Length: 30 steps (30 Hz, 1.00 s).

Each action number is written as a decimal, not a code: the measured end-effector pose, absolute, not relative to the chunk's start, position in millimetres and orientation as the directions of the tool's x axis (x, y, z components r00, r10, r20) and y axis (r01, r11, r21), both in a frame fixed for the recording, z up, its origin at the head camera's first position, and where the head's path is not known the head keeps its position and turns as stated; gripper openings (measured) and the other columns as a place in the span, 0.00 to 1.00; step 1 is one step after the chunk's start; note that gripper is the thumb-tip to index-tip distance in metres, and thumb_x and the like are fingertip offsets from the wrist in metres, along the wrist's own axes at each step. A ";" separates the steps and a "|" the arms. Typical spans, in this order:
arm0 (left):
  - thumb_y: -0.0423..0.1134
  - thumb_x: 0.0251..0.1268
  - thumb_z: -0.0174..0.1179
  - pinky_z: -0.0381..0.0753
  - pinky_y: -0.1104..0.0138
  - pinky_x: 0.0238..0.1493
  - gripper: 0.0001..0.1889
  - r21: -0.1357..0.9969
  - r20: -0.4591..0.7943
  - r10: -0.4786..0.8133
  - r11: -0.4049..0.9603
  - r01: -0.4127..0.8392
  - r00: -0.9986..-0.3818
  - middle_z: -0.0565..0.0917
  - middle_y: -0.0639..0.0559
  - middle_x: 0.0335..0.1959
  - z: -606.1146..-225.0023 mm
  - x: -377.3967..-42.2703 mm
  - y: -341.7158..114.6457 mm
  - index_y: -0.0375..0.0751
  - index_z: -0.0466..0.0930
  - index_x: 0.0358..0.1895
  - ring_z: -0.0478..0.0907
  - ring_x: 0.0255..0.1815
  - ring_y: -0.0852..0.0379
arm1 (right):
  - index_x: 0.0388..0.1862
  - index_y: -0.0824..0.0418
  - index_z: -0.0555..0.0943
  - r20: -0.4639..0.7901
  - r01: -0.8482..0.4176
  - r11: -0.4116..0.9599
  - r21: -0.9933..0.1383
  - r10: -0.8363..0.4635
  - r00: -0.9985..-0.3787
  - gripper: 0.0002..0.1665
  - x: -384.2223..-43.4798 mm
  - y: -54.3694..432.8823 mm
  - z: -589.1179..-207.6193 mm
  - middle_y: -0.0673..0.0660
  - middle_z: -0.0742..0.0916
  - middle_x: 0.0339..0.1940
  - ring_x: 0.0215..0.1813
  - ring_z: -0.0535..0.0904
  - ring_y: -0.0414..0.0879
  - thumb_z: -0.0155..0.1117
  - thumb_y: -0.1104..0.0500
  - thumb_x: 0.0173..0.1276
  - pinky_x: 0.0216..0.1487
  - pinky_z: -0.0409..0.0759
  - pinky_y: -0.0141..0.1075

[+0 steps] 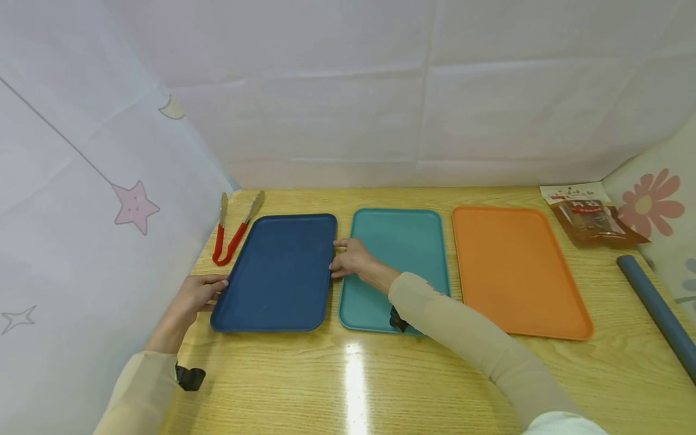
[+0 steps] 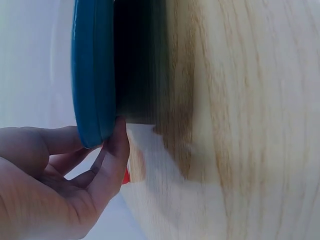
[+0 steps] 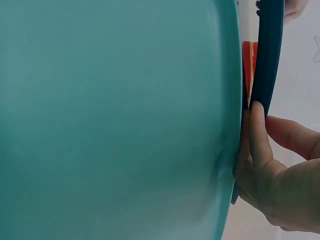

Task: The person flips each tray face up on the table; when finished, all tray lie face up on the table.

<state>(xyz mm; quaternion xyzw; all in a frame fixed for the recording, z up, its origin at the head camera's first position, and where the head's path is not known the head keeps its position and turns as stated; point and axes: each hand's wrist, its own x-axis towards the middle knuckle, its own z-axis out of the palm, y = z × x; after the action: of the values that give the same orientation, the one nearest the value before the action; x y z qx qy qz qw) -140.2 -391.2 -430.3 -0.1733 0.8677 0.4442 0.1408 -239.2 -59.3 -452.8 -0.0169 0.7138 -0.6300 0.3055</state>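
Both hands hold a dark blue tray (image 1: 274,272) by its opposite long sides. My left hand (image 1: 197,294) pinches the left rim, and the left wrist view shows the thumb on the rim with fingers underneath the tray (image 2: 95,75). A shadowed gap shows between the tray's underside and the wood. On the other side, my right hand (image 1: 353,258) grips the right rim, its forearm reaching across a teal tray (image 1: 399,241). The right wrist view has this hand (image 3: 280,175) with fingers under the blue edge and thumb at the rim, close beside the teal tray's edge.
Red-handled tongs (image 1: 231,241) lie at the back left, beside the blue tray. An orange tray (image 1: 516,272) lies right of the teal one. Farther right are a brown packaged item (image 1: 589,220) and a dark blue-grey roll (image 1: 658,308). Printed fabric (image 1: 337,121) hangs behind the wooden table (image 1: 283,380).
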 end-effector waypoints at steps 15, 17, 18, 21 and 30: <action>0.29 0.73 0.49 0.76 0.67 0.21 0.20 0.759 -0.309 -0.187 0.543 -0.361 -0.932 0.72 0.54 0.16 -444.7 -146.3 -387.7 0.17 0.68 0.62 0.68 0.17 0.62 | 0.76 0.68 0.54 -0.368 0.105 0.535 -0.838 -0.413 -0.833 0.43 -239.1 -75.6 -450.7 0.57 0.77 0.16 0.15 0.72 0.46 0.55 0.76 0.63 0.28 0.84 0.39; 0.28 0.72 0.49 0.74 0.67 0.21 0.20 0.763 -0.305 -0.185 0.539 -0.355 -0.934 0.68 0.54 0.14 -446.1 -146.8 -387.3 0.16 0.68 0.61 0.65 0.16 0.61 | 0.75 0.68 0.55 -0.350 0.066 0.569 -0.819 -0.405 -0.845 0.41 -239.9 -77.1 -450.8 0.60 0.80 0.20 0.15 0.74 0.46 0.54 0.76 0.63 0.25 0.83 0.38; 0.28 0.72 0.48 0.73 0.67 0.20 0.20 0.764 -0.303 -0.184 0.540 -0.354 -0.935 0.67 0.54 0.14 -446.9 -147.0 -387.1 0.16 0.68 0.61 0.64 0.15 0.61 | 0.75 0.68 0.56 -0.340 0.048 0.583 -0.811 -0.403 -0.850 0.41 -240.2 -77.9 -451.0 0.61 0.82 0.23 0.15 0.75 0.47 0.54 0.76 0.63 0.24 0.82 0.38; 0.29 0.73 0.48 0.73 0.67 0.21 0.20 0.765 -0.300 -0.185 0.540 -0.352 -0.936 0.67 0.55 0.14 -448.4 -147.5 -386.8 0.17 0.68 0.61 0.62 0.15 0.61 | 0.75 0.69 0.57 -0.323 0.007 0.619 -0.785 -0.400 -0.857 0.39 -240.8 -79.1 -451.1 0.65 0.87 0.33 0.18 0.81 0.50 0.53 0.75 0.64 0.22 0.81 0.36; 0.30 0.73 0.49 0.76 0.66 0.22 0.20 0.734 -0.297 -0.207 0.575 -0.362 -0.932 0.75 0.51 0.19 -451.7 -152.7 -388.0 0.19 0.69 0.61 0.67 0.17 0.60 | 0.72 0.73 0.58 -0.282 -0.098 0.668 -0.737 -0.437 -0.854 0.36 -242.9 -80.4 -448.6 0.67 0.86 0.36 0.24 0.85 0.53 0.51 0.75 0.65 0.22 0.82 0.35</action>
<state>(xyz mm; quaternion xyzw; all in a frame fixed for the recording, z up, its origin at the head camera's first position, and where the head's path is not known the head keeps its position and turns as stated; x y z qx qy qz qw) -152.7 -388.0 -451.7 -0.1610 0.8828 0.4321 0.0896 -242.9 -80.4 -448.6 -0.1510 0.8855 -0.3781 0.2239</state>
